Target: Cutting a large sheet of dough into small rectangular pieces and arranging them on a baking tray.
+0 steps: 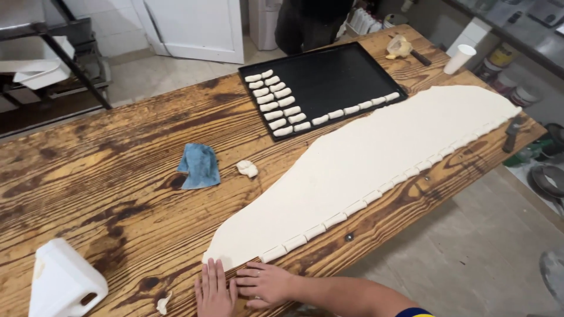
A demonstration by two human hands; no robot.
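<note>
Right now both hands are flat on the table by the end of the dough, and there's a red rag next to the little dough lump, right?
Nearly. The rag is blue, not red, as the head view shows. The rest holds: the left hand and right hand lie flat on the table by the end of the dough sheet, and the rag lies beside the little dough lump.

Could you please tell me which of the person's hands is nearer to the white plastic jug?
Left. The left hand lies flat between the white plastic jug and the right hand, which lies farther away.
</note>
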